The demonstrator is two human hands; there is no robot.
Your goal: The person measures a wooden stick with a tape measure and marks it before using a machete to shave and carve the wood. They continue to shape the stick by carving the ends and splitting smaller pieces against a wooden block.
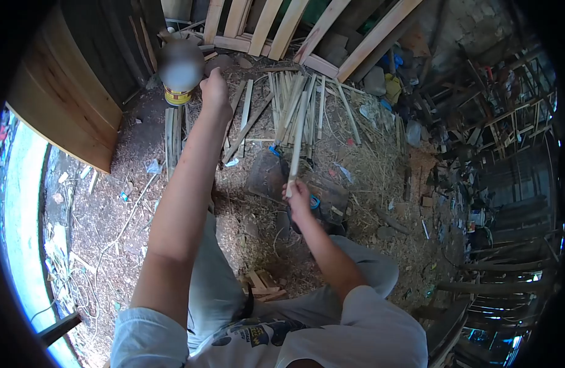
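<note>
My right hand (299, 197) grips a long, pale wooden stick (299, 135) near its lower end, and the stick points up and away from me. My left arm is stretched far forward. At its end my left hand (215, 92) looks closed, beside a yellow-labelled can (177, 97). A round blur covers the can's top, so whatever the fingers hold or touch there cannot be made out. Below the right hand lies a dark flat piece (267, 175) on the ground, with a blue roll (315, 202) close to the wrist.
Thin wooden strips (285, 110) lie bundled and scattered on the shavings-covered ground ahead. Wooden frames (319, 30) lean at the back. A broad wooden panel (68, 92) stands at the left. Short wood pieces (262, 283) lie between my legs, and a cluttered wooden rack (509, 116) stands right.
</note>
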